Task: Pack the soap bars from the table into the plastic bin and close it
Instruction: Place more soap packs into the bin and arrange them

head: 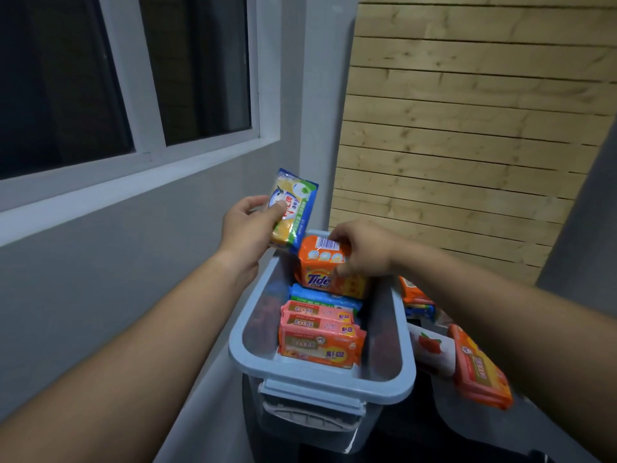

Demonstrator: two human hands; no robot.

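The right hand [364, 250] is curled round an orange soap bar [319, 267]. The bar is held tipped up at the far end of the plastic bin [320, 379], most likely so it can be slid down into the gap left there. Just left of that hand, the left hand [247, 228] is closed on a yellow soap bar [293, 208]. It is kept up above the bin's far edge, probably ready to go in next.

Below the right hand and nearer, a blue soap bar [322, 295] and a row of pink soap bars [320, 342] are packed on their edges, so more can be fitted. To the right of the right arm, more orange soap bars [480, 372] and a white pack [432, 345] are left outside the bin. The bin is not shut yet, and no lid can be made out. Little room is left at the far end, so the packed bars may get in the way.
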